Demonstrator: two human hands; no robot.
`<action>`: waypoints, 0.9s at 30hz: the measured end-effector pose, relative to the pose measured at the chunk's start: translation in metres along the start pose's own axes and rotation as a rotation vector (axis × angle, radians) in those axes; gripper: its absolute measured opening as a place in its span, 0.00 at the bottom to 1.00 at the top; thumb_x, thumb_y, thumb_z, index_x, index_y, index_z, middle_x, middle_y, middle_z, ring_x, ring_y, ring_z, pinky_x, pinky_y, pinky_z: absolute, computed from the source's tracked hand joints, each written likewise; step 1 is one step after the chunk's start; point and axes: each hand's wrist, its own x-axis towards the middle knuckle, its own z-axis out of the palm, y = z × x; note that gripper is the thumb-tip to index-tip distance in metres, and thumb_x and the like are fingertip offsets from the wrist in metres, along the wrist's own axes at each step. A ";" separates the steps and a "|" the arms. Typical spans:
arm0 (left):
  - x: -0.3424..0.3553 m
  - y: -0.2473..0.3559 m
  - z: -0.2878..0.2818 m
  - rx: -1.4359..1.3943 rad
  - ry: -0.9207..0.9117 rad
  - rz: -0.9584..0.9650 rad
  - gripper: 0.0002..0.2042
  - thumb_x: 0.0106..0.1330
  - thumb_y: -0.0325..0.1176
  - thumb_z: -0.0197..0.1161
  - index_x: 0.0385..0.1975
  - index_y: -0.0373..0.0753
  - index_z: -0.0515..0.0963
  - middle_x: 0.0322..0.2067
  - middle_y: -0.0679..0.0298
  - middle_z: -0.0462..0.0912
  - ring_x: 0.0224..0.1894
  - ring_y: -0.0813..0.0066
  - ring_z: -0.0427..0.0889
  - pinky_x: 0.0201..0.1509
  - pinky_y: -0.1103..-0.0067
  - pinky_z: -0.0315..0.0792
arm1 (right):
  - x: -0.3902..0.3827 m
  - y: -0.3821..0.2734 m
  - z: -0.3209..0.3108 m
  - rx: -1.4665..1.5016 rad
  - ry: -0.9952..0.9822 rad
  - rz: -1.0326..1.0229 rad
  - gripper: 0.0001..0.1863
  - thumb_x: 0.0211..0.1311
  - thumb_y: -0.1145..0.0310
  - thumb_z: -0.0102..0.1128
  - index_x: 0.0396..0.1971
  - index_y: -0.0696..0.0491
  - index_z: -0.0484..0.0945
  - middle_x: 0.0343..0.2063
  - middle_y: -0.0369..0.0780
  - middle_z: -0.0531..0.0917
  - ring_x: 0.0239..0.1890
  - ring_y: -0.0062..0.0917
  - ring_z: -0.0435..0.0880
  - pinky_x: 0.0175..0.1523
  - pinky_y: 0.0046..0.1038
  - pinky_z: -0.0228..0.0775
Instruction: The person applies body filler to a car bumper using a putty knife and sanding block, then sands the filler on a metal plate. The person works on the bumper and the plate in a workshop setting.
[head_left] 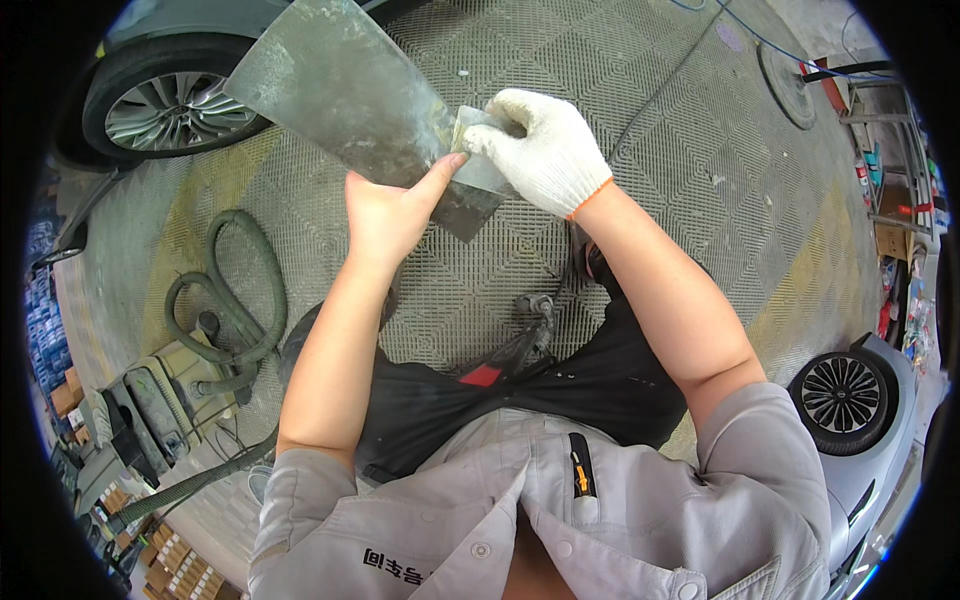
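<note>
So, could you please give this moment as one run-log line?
left hand: bare, holds grey plate | right hand: gloved, holds flat blade over plate | nearby: wheel, hose

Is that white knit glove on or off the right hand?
On: the white knit glove covers the right hand right down to its orange-edged cuff, with bare forearm beyond.
</note>
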 end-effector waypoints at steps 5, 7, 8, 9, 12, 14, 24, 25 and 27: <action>0.002 0.004 -0.010 0.188 -0.144 -0.043 0.18 0.64 0.35 0.83 0.48 0.31 0.88 0.45 0.54 0.94 0.49 0.65 0.94 0.56 0.70 0.85 | -0.001 -0.005 -0.009 -0.245 -0.040 -0.192 0.17 0.66 0.53 0.71 0.40 0.53 0.89 0.37 0.44 0.90 0.41 0.42 0.90 0.48 0.40 0.83; 0.003 0.005 -0.012 0.221 -0.235 -0.060 0.18 0.64 0.34 0.82 0.49 0.30 0.88 0.45 0.55 0.94 0.48 0.66 0.93 0.56 0.70 0.84 | -0.002 -0.007 -0.013 -0.305 -0.115 -0.231 0.17 0.66 0.52 0.68 0.39 0.51 0.90 0.38 0.44 0.91 0.44 0.45 0.90 0.50 0.44 0.83; 0.004 0.005 -0.013 0.242 -0.280 -0.070 0.19 0.65 0.34 0.82 0.50 0.30 0.87 0.46 0.55 0.94 0.47 0.67 0.93 0.56 0.70 0.84 | -0.003 -0.008 -0.015 -0.303 -0.127 -0.180 0.18 0.66 0.51 0.68 0.40 0.51 0.90 0.39 0.45 0.91 0.45 0.45 0.91 0.51 0.44 0.83; 0.005 0.005 -0.013 0.214 -0.271 -0.049 0.18 0.66 0.34 0.82 0.50 0.30 0.87 0.46 0.55 0.94 0.47 0.67 0.92 0.55 0.70 0.84 | -0.003 -0.009 -0.016 -0.293 -0.133 -0.147 0.19 0.66 0.51 0.68 0.41 0.52 0.90 0.40 0.45 0.92 0.45 0.45 0.91 0.51 0.43 0.83; 0.006 0.004 -0.010 0.137 -0.219 -0.027 0.18 0.69 0.36 0.80 0.50 0.30 0.87 0.46 0.56 0.94 0.47 0.68 0.92 0.54 0.71 0.83 | -0.002 -0.006 -0.016 -0.130 -0.052 0.028 0.21 0.67 0.50 0.68 0.44 0.53 0.91 0.44 0.47 0.92 0.47 0.44 0.92 0.54 0.42 0.84; 0.006 0.002 -0.006 0.077 -0.136 -0.046 0.17 0.72 0.38 0.79 0.50 0.30 0.87 0.45 0.57 0.93 0.47 0.70 0.91 0.54 0.73 0.83 | 0.000 -0.002 -0.013 0.041 0.017 0.128 0.26 0.67 0.49 0.68 0.50 0.58 0.90 0.46 0.52 0.93 0.48 0.44 0.93 0.56 0.39 0.84; -0.007 0.000 0.003 -0.011 -0.049 -0.042 0.14 0.69 0.35 0.81 0.43 0.30 0.89 0.41 0.60 0.93 0.42 0.74 0.90 0.51 0.75 0.82 | 0.001 0.008 -0.006 0.183 0.048 0.167 0.27 0.66 0.50 0.71 0.50 0.60 0.90 0.43 0.52 0.93 0.46 0.42 0.94 0.55 0.37 0.84; -0.007 0.001 0.003 -0.005 -0.050 -0.035 0.14 0.68 0.34 0.82 0.43 0.30 0.89 0.41 0.60 0.93 0.42 0.74 0.90 0.52 0.75 0.82 | 0.000 0.007 -0.006 0.145 0.061 0.146 0.27 0.65 0.50 0.71 0.50 0.60 0.90 0.42 0.51 0.93 0.45 0.42 0.94 0.54 0.37 0.84; -0.008 0.002 0.001 0.001 -0.056 -0.037 0.14 0.67 0.34 0.83 0.43 0.30 0.89 0.42 0.60 0.93 0.43 0.74 0.90 0.52 0.74 0.83 | -0.001 0.004 -0.007 0.127 0.059 0.124 0.25 0.65 0.51 0.71 0.49 0.58 0.90 0.42 0.50 0.93 0.45 0.42 0.94 0.54 0.37 0.84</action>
